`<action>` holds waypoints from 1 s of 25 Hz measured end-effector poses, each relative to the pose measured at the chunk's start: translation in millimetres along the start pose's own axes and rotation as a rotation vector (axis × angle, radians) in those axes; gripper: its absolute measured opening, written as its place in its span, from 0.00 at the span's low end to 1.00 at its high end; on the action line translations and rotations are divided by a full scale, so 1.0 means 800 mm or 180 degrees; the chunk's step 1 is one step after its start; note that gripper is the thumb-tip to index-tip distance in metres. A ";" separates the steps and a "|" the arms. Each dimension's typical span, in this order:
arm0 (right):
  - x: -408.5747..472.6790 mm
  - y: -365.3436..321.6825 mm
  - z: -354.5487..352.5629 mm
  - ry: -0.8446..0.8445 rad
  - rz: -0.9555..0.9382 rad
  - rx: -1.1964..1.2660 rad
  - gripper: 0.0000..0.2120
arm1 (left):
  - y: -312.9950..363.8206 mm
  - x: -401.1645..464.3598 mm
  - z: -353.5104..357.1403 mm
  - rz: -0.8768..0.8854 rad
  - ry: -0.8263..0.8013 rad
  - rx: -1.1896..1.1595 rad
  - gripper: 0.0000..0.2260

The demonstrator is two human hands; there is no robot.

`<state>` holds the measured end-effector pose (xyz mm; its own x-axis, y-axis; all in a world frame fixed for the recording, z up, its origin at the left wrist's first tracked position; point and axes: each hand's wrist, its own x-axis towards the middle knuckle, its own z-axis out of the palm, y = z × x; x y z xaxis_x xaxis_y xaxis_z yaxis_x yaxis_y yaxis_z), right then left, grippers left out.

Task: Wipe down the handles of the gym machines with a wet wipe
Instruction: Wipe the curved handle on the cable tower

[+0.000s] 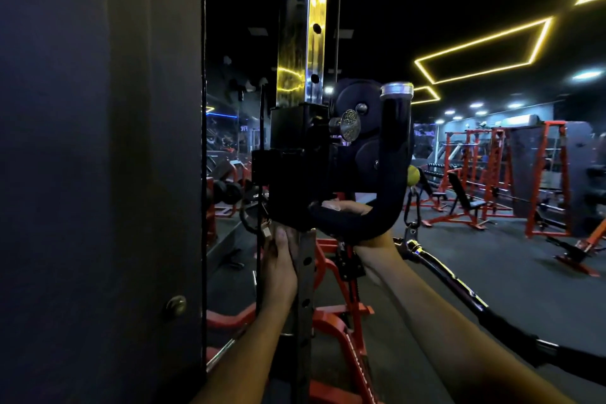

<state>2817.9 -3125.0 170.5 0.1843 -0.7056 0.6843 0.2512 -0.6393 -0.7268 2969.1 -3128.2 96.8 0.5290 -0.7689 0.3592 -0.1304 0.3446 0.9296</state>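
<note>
1. Left hand (278,259) grips the perforated steel upright (305,275), likely bracing.
2. Right hand (352,220) wraps the black padded curved handle (390,174) from beneath; the rest curves above it.
3. Wet wipe: not discernible.

Black curved padded handle (390,174) upright on the pulley carriage; wipe apparently hidden.

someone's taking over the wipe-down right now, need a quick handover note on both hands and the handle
Left hand: fingers curled on the perforated upright post, below the black carriage.
Right hand: grips the lower bend of the black curved handle from underneath.
Wet wipe: not visible; cannot tell whether the right hand holds one.
Done: unclear from this view.
Left: upper handle up to its silver cap, then the cable bar at right.
</note>
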 end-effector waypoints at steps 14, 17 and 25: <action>-0.068 -0.058 -0.010 0.1098 0.0793 0.0834 0.08 | -0.003 0.006 -0.008 -0.0116 -0.0003 -0.0131 0.25; -0.066 -0.085 -0.018 0.1475 0.0445 0.0427 0.09 | -0.001 0.003 -0.007 -0.0211 -0.0015 -0.0359 0.27; -0.085 -0.093 -0.018 0.1362 0.0351 -0.0092 0.05 | 0.040 -0.018 0.003 0.0415 0.0206 -0.0420 0.16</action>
<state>2772.7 -3034.1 177.0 -0.2030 -0.8293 0.5207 0.2242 -0.5570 -0.7997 2955.0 -3107.4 121.7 0.5680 -0.6784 0.4660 -0.0925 0.5099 0.8552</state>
